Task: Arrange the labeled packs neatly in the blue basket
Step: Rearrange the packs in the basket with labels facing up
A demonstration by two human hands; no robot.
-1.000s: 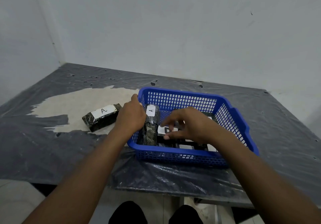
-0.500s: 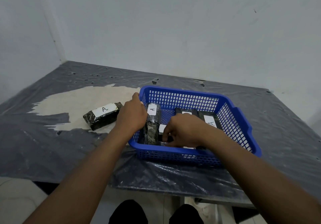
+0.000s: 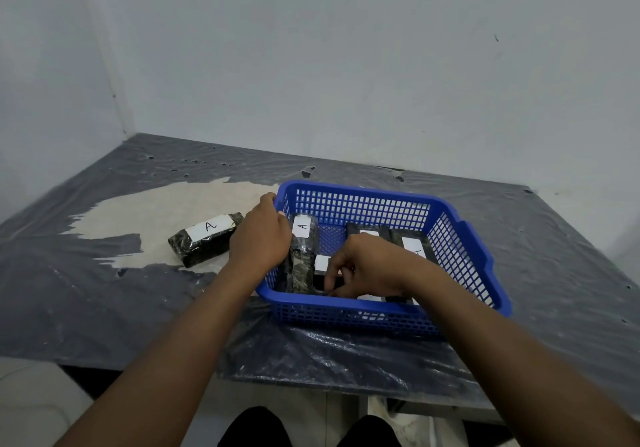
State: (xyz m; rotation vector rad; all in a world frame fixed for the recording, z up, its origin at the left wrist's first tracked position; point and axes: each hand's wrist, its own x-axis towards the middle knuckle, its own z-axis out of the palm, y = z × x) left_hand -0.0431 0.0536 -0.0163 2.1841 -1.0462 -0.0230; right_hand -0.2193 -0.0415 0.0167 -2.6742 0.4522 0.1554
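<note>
A blue basket sits on the table ahead of me. Inside, a dark pack labeled A stands on edge against the left wall. My left hand grips that wall and rests against this pack. My right hand reaches down near the front wall, fingers closed on a flat dark pack with a white label. More labeled packs lie flat at the back right, partly hidden by my right hand. Another pack labeled A lies on the table left of the basket.
The table is covered with wrinkled dark plastic sheet, with a bare pale patch at the left. White walls close the back and left. The table's front edge runs just above my knees.
My right hand dropped from above the packs down to the basket's front left and closed on a flat pack. The left hand stayed on the left wall.
</note>
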